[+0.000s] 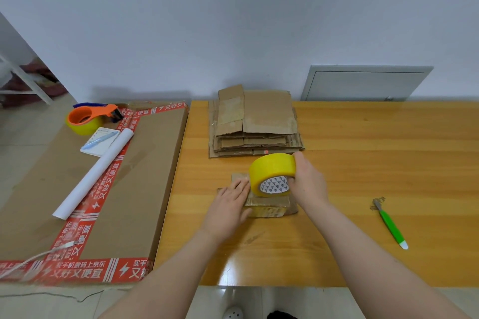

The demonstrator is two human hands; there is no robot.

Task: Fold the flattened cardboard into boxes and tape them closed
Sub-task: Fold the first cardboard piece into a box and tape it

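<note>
Fingers of the right hand [308, 184] curl round the yellow tape roll [272, 168], on edge atop the small cardboard box [269, 208]. The left hand [228, 207] lies flat, fingers straight, pressing the box's left side. Box sits mid-worktop [363, 137]; flattened cardboard stack [256, 122] just beyond, green-handled knife [391, 225] well right.

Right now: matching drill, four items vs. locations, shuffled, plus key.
1 loose yellow tape roll
2 green-handled knife
3 flattened cardboard stack
4 orange tape dispenser

A on the big carton
B in the right hand, over the small box
C far side of table, by wall
D on table, right of small box

Pairs: 1-B, 2-D, 3-C, 4-A
</note>
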